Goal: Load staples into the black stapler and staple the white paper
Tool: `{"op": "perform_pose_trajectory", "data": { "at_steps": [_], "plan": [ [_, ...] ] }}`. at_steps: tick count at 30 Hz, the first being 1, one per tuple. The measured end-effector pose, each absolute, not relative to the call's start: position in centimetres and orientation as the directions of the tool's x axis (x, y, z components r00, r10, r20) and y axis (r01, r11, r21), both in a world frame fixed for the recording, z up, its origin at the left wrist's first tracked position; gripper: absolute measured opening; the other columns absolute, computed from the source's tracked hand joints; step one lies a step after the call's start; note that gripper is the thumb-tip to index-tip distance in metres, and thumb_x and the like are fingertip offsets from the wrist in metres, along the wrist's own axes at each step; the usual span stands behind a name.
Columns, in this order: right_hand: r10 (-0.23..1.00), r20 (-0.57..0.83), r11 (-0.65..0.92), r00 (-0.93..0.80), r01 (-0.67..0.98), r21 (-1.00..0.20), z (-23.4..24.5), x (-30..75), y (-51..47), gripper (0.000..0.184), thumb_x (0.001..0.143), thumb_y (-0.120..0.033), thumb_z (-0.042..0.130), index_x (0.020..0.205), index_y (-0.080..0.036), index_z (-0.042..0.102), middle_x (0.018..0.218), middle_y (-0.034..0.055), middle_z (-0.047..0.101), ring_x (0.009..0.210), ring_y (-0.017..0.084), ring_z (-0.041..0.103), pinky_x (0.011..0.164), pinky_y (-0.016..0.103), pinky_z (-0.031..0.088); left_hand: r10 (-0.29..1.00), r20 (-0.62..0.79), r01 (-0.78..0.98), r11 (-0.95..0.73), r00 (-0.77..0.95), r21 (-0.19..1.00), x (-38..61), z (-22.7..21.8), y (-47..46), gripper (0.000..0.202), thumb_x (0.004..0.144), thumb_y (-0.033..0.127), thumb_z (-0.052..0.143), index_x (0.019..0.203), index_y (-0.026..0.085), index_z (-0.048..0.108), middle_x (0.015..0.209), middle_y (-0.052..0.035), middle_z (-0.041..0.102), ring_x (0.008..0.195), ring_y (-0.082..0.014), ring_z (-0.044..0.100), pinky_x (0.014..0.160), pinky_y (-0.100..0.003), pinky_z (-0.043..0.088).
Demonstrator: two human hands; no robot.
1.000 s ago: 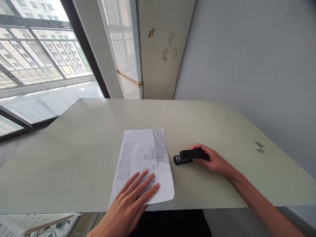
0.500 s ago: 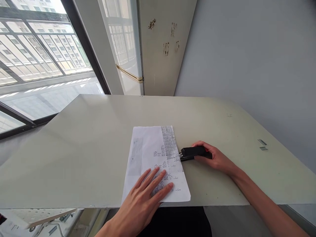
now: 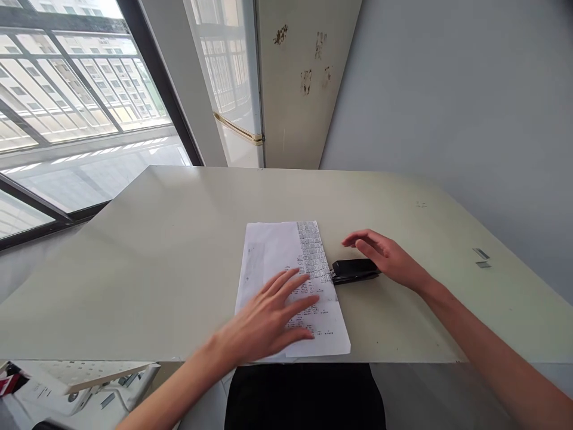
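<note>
White printed paper sheets point(image 3: 271, 251) lie near the front edge of the table, with a dense strip of black writing down their upper right side. Over the lower half of the paper is my left hand point(image 3: 280, 313), its fingers spread. A black stapler point(image 3: 356, 270) lies on the table with its front end at the paper's right edge. My right hand point(image 3: 387, 257) is raised just above the stapler's back end, fingers stretched out and holding nothing. Whether the right hand still touches the stapler I cannot tell.
Two small strips of staples point(image 3: 482, 258) appear to lie on the pale table point(image 3: 179, 269) at the far right. Behind it stands a refrigerator point(image 3: 295, 119), with a window point(image 3: 80, 95) to the left. Below the front edge, at left, is a white object point(image 3: 98, 382).
My right hand has let go of the stapler and lifted up off it. My left hand has slid forward over the paper with fingers spread wider. The view has shifted slightly.
</note>
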State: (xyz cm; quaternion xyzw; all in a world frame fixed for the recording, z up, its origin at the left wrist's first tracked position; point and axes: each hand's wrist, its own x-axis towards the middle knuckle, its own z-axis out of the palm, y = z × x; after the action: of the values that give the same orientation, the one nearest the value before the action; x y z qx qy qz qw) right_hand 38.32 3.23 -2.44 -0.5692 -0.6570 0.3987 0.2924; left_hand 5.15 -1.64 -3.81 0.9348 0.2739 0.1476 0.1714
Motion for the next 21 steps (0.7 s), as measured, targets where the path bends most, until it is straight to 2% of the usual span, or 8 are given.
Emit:
{"op": "perform_pose_trajectory", "data": {
  "at_steps": [3, 7, 14, 21],
  "plan": [
    [0.986, -0.032, 0.07, -0.166, 0.573, -0.817, -1.6, 36.4, 4.0, 0.049, 0.102, -0.071, 0.046, 0.117, -0.03, 0.069, 0.133, 0.0068, 0.072, 0.128, 0.031, 0.063, 0.102, 0.043, 0.052, 0.509, 0.157, 0.414, -0.815, 0.846, 0.406, 6.0, -4.3, 0.3, 0.061, 0.104, 0.053, 0.06, 0.16, 0.034, 0.047, 0.175, -0.0059, 0.025, 0.162, -0.0374, 0.02, 0.129, -0.061, 0.027],
    [0.985, 0.024, 0.131, -0.172, 0.646, -0.752, -1.3, 34.3, 5.0, 0.048, 0.102, -0.068, 0.047, 0.114, -0.028, 0.069, 0.126, 0.0084, 0.075, 0.12, 0.031, 0.066, 0.088, 0.042, 0.055, 0.485, 0.107, 0.411, -0.823, 0.868, 0.392, 7.1, -4.8, 1.2, 0.063, 0.106, 0.056, 0.056, 0.163, 0.032, 0.042, 0.176, -0.0061, 0.02, 0.162, -0.0378, 0.012, 0.131, -0.063, 0.016],
    [0.972, -0.006, 0.162, -0.236, 0.683, -0.712, -1.9, 32.3, 6.0, 0.047, 0.105, -0.067, 0.041, 0.11, -0.028, 0.067, 0.127, 0.0076, 0.074, 0.123, 0.031, 0.064, 0.103, 0.046, 0.049, 0.49, 0.1, 0.429, -0.831, 0.866, 0.355, 8.1, -5.4, 1.2, 0.064, 0.108, 0.059, 0.048, 0.165, 0.033, 0.038, 0.177, -0.005, 0.015, 0.163, -0.0368, 0.007, 0.132, -0.063, 0.01],
    [0.955, -0.002, 0.225, -0.296, 0.731, -0.644, -1.2, 31.6, 4.9, 0.052, 0.109, -0.061, 0.03, 0.124, -0.028, 0.066, 0.138, 0.0075, 0.07, 0.13, 0.029, 0.061, 0.111, 0.046, 0.044, 0.507, 0.139, 0.439, -0.831, 0.851, 0.343, 9.1, -6.1, 0.7, 0.061, 0.11, 0.06, 0.042, 0.164, 0.033, 0.039, 0.177, -0.0023, 0.015, 0.163, -0.0364, 0.006, 0.132, -0.062, 0.008]
  ]
}}
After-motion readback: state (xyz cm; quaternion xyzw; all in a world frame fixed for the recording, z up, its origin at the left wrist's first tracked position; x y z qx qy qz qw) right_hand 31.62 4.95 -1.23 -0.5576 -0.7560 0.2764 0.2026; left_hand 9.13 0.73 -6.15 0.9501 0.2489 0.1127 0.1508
